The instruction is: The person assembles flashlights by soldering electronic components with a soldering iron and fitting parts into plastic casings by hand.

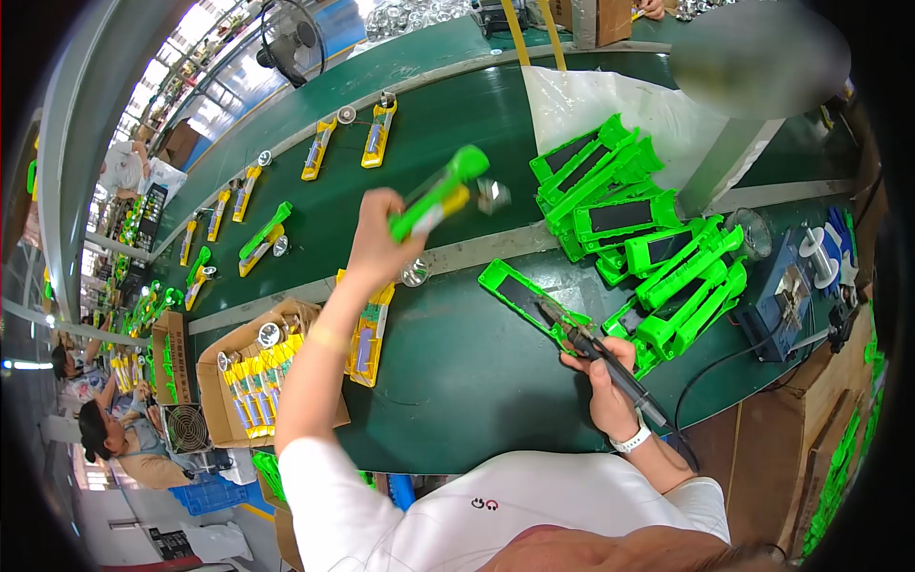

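My left hand (pixel 378 238) is closed around a green-and-yellow flashlight body (pixel 434 202), held up over the green conveyor. A shiny reflector (pixel 493 195) hangs beside its far end, slightly blurred. In my right hand (pixel 607 386) is a soldering iron (pixel 640 393), its tip pointing up and left over an open green flashlight shell (pixel 515 288) on the bench. Between my arms lies a yellow flashlight half (pixel 367 338) with a purple-grey battery and wiring inside, and a loose reflector (pixel 415 273) sits at its top end.
Several green shells (pixel 624 219) are heaped on the right, near a blue soldering station (pixel 777 296) and a solder spool (pixel 817 250). A cardboard box (pixel 219 381) of yellow halves stands at left. More flashlights (pixel 378 135) lie along the conveyor (pixel 448 114). Co-workers (pixel 124 434) sit far left.
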A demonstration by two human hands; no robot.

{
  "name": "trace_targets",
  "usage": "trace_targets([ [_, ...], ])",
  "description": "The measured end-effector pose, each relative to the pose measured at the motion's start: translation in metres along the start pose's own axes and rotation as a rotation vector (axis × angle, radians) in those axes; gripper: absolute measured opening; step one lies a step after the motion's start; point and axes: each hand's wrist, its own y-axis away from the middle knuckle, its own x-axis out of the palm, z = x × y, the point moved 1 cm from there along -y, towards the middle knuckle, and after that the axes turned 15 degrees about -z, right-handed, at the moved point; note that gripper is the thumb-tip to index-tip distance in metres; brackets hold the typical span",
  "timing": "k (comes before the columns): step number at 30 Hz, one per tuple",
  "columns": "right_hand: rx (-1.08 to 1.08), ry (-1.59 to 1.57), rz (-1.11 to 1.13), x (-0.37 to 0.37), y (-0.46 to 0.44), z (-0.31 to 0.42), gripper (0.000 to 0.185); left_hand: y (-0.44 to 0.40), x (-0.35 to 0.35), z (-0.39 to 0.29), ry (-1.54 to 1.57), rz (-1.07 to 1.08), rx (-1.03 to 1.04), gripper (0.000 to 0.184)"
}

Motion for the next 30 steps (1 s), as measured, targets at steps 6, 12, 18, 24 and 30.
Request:
trace_targets([
  [6, -0.163, 0.207, 0.033, -0.009, 0.004, -0.007, 0.032, -0.06, 0.09, 0.09, -0.102, 0.033, -0.07, 0.039],
  [12, -0.172, 0.132, 0.1, -0.009, 0.0, -0.005, 0.03, -0.121, 0.07, 0.161, -0.278, -0.305, -0.257, 0.054],
  [18, -0.215, 0.265, 0.163, -0.01, -0.003, -0.005, 0.027, -0.111, 0.098, 0.22, -0.611, 0.013, -0.476, 0.072],
  [24, -0.134, 0.334, 0.156, -0.011, -0.002, 0.0, 0.029, -0.092, 0.008, 0.142, 0.064, 0.151, -0.546, 0.043],
  [30, 0.037, -0.031, 0.137, -0.002, -0.001, -0.003, 0.025, 0.015, -0.073, -0.047, 0.335, 0.887, -0.199, 0.058],
])
